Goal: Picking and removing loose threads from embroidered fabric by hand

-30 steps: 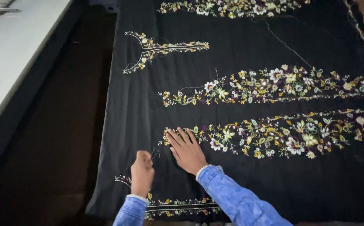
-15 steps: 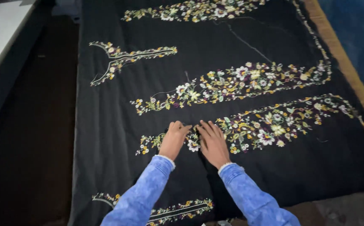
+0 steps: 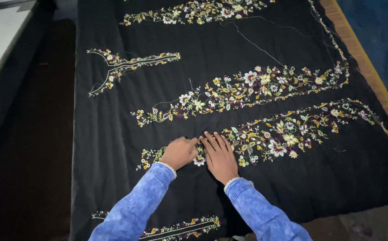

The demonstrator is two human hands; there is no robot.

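Both my hands shifted together onto near floral band. Left hand [image 3: 179, 152] curled, fingers pinched at embroidered flowers [image 3: 198, 159]; grip unclear. Right hand [image 3: 221, 156] flat, fingers spread on black cloth [image 3: 113, 147]. Beyond: second floral band [image 3: 247, 87], far neckline motif [image 3: 122, 67].

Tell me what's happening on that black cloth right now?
A person in blue denim sleeves leans over a black fabric spread flat. The left hand is curled with its fingertips on the nearest floral embroidery band, and the right hand lies flat beside it. Loose threads trail across the cloth higher up.
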